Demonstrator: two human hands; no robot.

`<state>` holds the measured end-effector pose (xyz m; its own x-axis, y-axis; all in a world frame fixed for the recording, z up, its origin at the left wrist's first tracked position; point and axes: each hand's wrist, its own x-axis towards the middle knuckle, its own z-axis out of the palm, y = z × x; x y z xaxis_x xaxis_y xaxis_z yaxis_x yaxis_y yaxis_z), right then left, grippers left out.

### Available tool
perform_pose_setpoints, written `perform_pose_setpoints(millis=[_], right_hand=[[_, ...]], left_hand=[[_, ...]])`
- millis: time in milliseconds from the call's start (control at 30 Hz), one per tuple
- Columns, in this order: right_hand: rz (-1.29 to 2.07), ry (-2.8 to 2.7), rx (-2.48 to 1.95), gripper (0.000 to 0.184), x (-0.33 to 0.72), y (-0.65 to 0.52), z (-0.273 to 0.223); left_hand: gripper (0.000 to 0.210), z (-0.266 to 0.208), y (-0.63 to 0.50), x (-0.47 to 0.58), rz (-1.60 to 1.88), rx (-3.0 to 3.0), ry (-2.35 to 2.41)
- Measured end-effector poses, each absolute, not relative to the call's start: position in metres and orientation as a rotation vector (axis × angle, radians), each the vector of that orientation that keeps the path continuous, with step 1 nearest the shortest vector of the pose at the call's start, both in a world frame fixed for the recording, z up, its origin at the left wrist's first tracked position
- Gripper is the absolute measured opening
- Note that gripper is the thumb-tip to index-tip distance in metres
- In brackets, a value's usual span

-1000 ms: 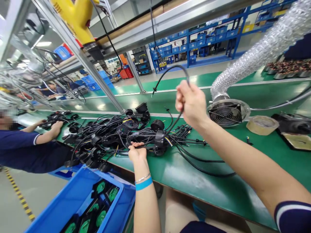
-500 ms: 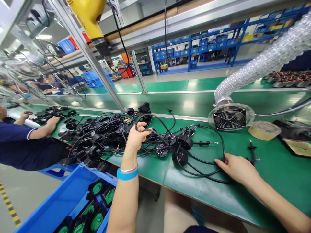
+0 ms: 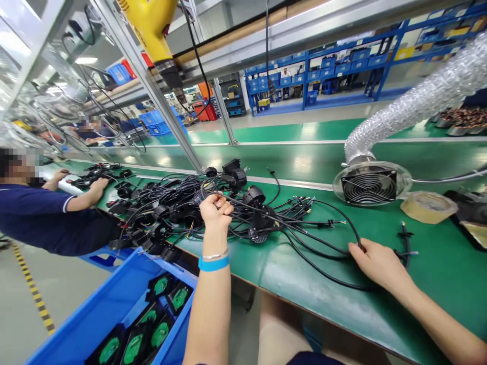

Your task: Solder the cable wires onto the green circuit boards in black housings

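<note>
Cables [image 3: 175, 190] occupy both hands [image 3: 215, 213] [image 3: 380, 261]; one fan [image 3: 369, 187] stands nearby.

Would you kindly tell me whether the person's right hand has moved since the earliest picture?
Yes: judged against the fan, the right hand has come down, from the fan's left to below it in view.

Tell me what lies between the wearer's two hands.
The head view shows black cables and round black housings lying between the left hand and the right hand on the green bench.

Your green bench [image 3: 274, 268] carries tangled black cables [image 3: 171, 190], the ducted fan [image 3: 369, 186] and a pale tape roll [image 3: 428, 207].
</note>
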<state>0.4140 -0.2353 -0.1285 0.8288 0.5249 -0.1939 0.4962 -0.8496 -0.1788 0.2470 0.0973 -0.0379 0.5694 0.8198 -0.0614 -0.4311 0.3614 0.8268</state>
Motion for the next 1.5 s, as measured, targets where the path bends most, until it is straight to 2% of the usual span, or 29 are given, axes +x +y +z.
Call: perform_pose_setpoints(millis=[100,200,267,367,433,600,700,833,1000,1067,1167,1267,1400,1500], right_hand=[[0.289,-0.854,-2.898,0.048,0.411,-0.223,-0.108],[0.12,-0.971,-2.527,0.044,0.404,-0.179,-0.083],[0.299,-1.033,-2.193,0.044,0.401,-0.137,-0.073],[0.562,-1.114,-1.972,0.047,0.399,-0.08,-0.073],[0.616,-1.121,-1.834,0.044,0.399,-0.055,-0.076],[0.373,-1.081,-1.565,0.024,0.4,-0.001,-0.046],[0.245,-1.235,-1.439,0.028,0.393,0.045,-0.007],[0.293,-1.557,-1.487,0.033,0.379,0.084,0.012],[0.446,-1.714,-1.875,0.03,0.392,0.067,-0.026],[0.496,-1.699,-2.06,0.036,0.401,0.06,-0.043],[0.481,-1.616,-2.277,0.046,0.412,0.061,-0.06],[0.459,-1.618,-2.347,0.041,0.419,0.068,-0.065],[0.277,-1.657,-2.259,0.032,0.414,0.088,-0.05],[0.04,-1.643,-2.126,0.046,0.387,0.115,-0.027]], left_hand=[[0.015,-0.041,0.09,0.241,0.807,0.875,0.453],[0.024,-0.037,0.081,0.241,0.776,0.923,0.375],[0.027,-0.036,0.076,0.242,0.774,0.954,0.333],[0.025,-0.037,0.071,0.241,0.778,1.025,0.228],[0.023,-0.04,0.071,0.238,0.791,1.076,0.145],[0.031,-0.045,0.086,0.213,0.812,1.183,0.306],[0.036,-0.048,0.104,0.195,0.811,1.162,0.468],[0.024,-0.062,0.12,0.188,0.898,1.093,0.568],[0.04,-0.08,0.118,0.192,1.027,1.136,0.587],[0.045,-0.08,0.12,0.189,1.03,1.175,0.594],[0.038,-0.071,0.129,0.181,0.942,1.231,0.619],[0.035,-0.061,0.138,0.18,0.879,1.314,0.669],[0.033,-0.061,0.14,0.184,1.073,1.434,0.815],[0.029,-0.074,0.138,0.177,1.337,1.455,1.02]])
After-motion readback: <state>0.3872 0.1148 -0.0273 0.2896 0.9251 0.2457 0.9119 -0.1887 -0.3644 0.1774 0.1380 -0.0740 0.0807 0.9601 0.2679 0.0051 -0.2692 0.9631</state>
